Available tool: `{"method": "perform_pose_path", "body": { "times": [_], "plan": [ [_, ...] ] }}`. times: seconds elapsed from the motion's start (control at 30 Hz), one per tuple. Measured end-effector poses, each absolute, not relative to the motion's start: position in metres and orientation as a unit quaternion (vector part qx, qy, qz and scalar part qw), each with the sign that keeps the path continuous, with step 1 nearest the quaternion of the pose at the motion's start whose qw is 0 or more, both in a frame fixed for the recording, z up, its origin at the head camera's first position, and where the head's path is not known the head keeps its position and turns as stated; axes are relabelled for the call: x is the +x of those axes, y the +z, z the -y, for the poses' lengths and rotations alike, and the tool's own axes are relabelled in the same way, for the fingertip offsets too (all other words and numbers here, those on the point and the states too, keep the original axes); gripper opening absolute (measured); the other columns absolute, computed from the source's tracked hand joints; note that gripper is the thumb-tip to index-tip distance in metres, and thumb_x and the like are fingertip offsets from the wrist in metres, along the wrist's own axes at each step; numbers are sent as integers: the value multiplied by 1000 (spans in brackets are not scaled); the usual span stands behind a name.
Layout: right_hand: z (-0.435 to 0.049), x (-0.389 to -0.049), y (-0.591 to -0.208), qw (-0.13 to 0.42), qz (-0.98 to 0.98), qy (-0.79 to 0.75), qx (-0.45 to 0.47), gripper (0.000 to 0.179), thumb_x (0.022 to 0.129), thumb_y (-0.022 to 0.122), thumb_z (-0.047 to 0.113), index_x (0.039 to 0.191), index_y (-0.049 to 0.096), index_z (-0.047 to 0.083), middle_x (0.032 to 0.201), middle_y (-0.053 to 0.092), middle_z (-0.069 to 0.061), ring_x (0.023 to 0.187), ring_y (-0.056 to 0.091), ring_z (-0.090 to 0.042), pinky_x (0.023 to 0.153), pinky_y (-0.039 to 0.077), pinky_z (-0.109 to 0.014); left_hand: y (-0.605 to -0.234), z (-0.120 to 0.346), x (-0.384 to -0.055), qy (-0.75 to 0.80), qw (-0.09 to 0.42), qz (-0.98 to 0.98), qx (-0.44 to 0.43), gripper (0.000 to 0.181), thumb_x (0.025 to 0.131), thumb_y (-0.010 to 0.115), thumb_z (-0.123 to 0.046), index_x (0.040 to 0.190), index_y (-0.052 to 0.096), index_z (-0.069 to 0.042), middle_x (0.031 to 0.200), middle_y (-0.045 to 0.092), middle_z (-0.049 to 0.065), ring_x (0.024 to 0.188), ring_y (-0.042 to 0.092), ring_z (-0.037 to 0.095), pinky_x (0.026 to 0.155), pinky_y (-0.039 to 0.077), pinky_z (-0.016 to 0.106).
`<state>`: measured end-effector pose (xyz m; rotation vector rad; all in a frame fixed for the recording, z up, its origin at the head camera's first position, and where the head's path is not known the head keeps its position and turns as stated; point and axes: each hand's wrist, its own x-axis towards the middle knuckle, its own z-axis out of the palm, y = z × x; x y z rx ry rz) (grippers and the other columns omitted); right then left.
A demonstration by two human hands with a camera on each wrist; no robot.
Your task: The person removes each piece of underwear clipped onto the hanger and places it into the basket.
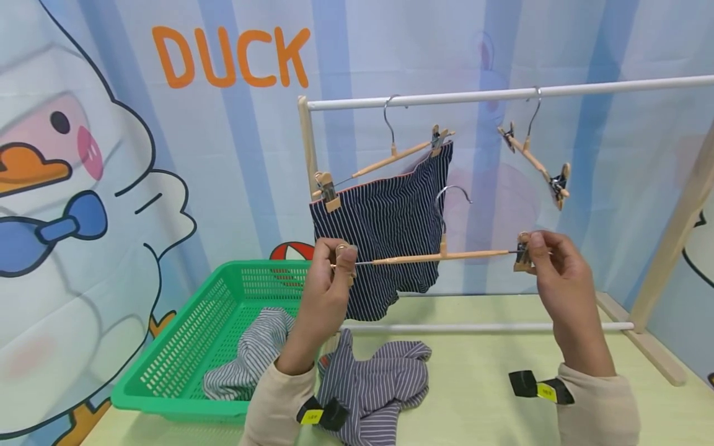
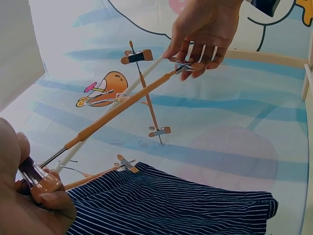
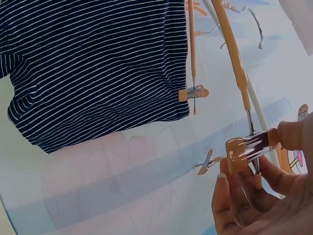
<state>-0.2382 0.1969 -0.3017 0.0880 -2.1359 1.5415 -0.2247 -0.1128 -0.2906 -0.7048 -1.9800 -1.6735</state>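
Both hands hold a wooden clip hanger (image 1: 415, 257) level in front of the rack, its metal hook pointing up. The left hand (image 1: 329, 279) pinches the clip at one end; in the left wrist view that clip (image 2: 46, 186) lies between thumb and fingers. At the other end, the right hand (image 1: 563, 272) pinches the second clip (image 3: 247, 152) between thumb and fingers. Nothing hangs from this hanger. Behind it, dark striped shorts (image 1: 390, 217) hang by two clips from another hanger (image 1: 390, 160) on the white rail (image 1: 474, 96).
A bare clip hanger (image 1: 530, 158) hangs farther right on the rail. Grey striped clothing (image 1: 385, 378) lies on the table below the hands. At left, a green basket (image 1: 167, 406) holds another striped garment (image 1: 251, 353). A lower white bar (image 1: 457, 327) crosses the rack.
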Motion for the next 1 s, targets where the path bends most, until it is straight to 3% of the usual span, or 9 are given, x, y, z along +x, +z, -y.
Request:
{"method": "perform_pose_path", "body": {
  "times": [0.27, 0.57, 0.8, 1.0],
  "plan": [
    [-191, -239, -297, 286, 763, 578, -41, 45, 102, 47, 46, 136, 52, 17, 113, 49, 24, 101, 52, 7, 82, 43, -9, -291, 109, -225, -610, 228, 719, -244, 17, 107, 44, -21, 105, 37, -5, 90, 36, 0, 83, 42, 16, 76, 38, 24],
    [-180, -234, -295, 351, 752, 554, -65, 33, 99, 57, 38, 128, 60, 22, 108, 51, 24, 95, 50, 3, 79, 40, -20, -292, 105, -223, -619, 227, 713, -238, 19, 107, 44, -22, 104, 34, -7, 91, 31, 2, 80, 35, 15, 74, 31, 26],
    [-161, -227, -293, 358, 763, 538, 33, 30, 98, 62, 27, 125, 61, 14, 107, 56, 21, 95, 56, 0, 84, 40, -17, -295, 100, -222, -625, 235, 707, -233, 19, 106, 46, -21, 104, 33, -7, 92, 30, 2, 79, 33, 14, 73, 30, 26],
    [-149, -224, -293, 328, 798, 491, 120, 36, 100, 59, 26, 135, 56, 17, 124, 59, 9, 99, 56, 6, 86, 43, -11, -296, 96, -223, -632, 252, 695, -232, 18, 106, 47, -17, 105, 33, -6, 93, 31, 2, 82, 35, 15, 73, 30, 25]
  ]
}}
